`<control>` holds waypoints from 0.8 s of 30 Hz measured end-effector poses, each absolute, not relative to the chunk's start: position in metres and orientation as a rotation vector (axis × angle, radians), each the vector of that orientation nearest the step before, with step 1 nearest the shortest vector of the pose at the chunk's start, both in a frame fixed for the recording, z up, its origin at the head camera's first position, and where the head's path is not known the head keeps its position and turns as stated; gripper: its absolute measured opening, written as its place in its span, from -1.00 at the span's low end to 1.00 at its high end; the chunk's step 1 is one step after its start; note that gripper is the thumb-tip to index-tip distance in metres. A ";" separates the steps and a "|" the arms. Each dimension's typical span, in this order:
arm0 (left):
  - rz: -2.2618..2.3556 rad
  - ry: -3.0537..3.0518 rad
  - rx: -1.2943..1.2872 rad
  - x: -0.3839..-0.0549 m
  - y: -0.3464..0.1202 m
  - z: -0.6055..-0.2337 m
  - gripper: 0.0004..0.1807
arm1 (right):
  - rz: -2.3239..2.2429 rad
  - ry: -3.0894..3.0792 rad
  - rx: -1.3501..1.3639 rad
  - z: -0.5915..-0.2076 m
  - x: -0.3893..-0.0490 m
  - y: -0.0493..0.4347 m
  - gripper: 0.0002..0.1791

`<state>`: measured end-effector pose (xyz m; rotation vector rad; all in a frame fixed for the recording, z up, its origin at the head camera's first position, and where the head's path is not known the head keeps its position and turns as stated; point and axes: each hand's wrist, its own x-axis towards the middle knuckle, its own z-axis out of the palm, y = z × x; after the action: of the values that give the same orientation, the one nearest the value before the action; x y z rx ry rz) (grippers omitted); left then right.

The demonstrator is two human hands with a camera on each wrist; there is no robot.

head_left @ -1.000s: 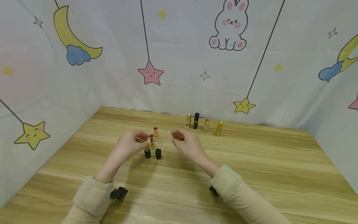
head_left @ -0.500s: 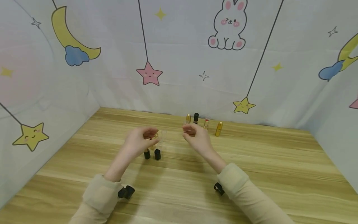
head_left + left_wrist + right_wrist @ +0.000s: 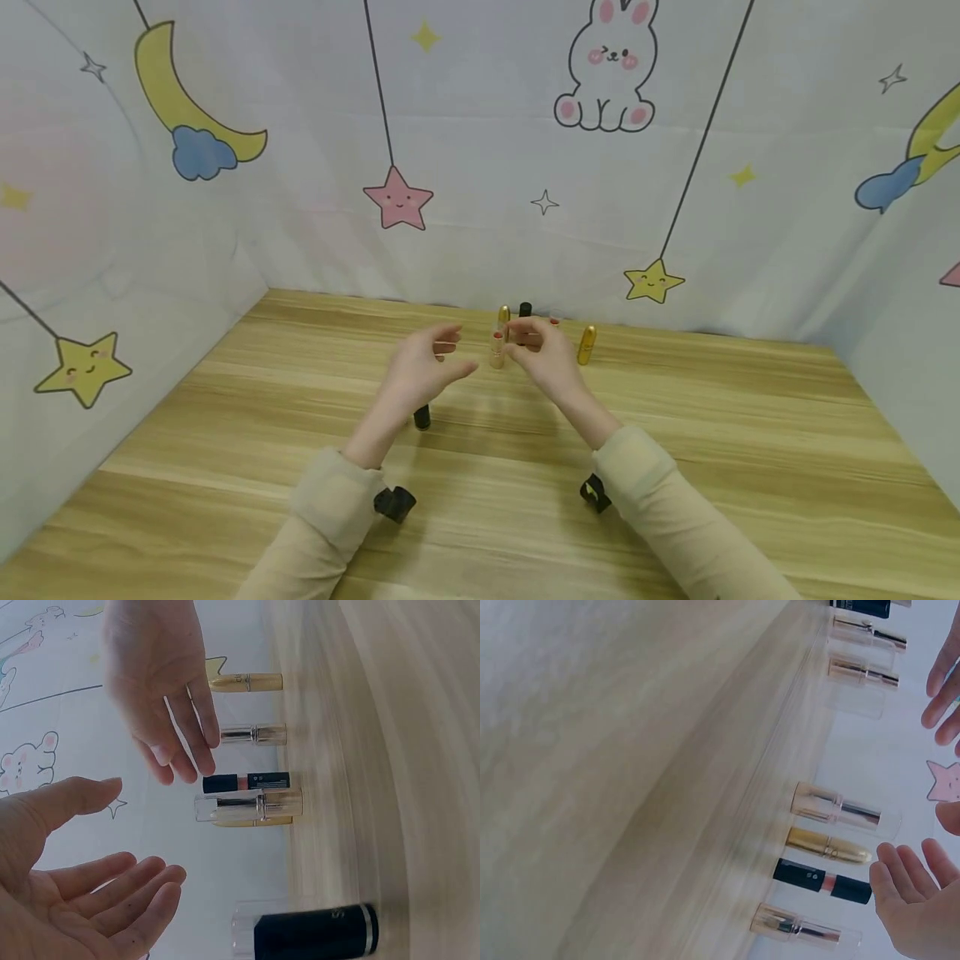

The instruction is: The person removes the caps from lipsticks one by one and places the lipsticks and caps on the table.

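My left hand (image 3: 420, 367) hovers with fingers spread, holding nothing, left of a lipstick under a clear cap (image 3: 497, 352). On that lipstick's other side is my right hand (image 3: 547, 354), also holding nothing, fingertips beside it in the head view. Both palms face each other in the left wrist view. Behind stand a gold lipstick tube (image 3: 504, 317), a black tube with a pink band (image 3: 247, 782), another clear-capped lipstick (image 3: 795, 925) and a second gold tube (image 3: 587, 345). My right hand partly covers the black tube and that clear-capped lipstick in the head view.
A black-based tube (image 3: 422, 417) stands below my left hand. More clear-capped lipsticks (image 3: 862, 671) and a loose clear cap (image 3: 859, 700), mostly hidden by my left hand in the head view, are on the left. A patterned cloth (image 3: 465, 250) hangs behind the wooden table (image 3: 712, 450).
Both hands have moved to the right. My left hand has passed in front of the left lipsticks and opened wider; my right hand has come to the back row. The lipsticks have stayed put.
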<state>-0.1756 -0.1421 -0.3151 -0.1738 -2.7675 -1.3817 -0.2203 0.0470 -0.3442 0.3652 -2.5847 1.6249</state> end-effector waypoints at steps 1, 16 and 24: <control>-1.387 -2.770 -0.159 -0.177 -0.140 -0.316 -0.34 | 1.628 -2.586 0.375 -0.345 -0.222 0.048 -0.58; -1.357 -2.823 0.007 -0.206 -0.104 -0.342 -0.31 | 1.626 -2.678 0.356 -0.349 -0.238 0.051 -0.50; -1.450 -2.711 0.109 -0.219 -0.092 -0.357 -0.33 | 1.639 -2.696 0.374 -0.352 -0.247 0.048 -0.49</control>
<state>-0.2193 -0.0922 -0.3572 0.1087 -2.7111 -1.4502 -0.2466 0.0480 -0.3517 0.3736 -2.6960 1.6389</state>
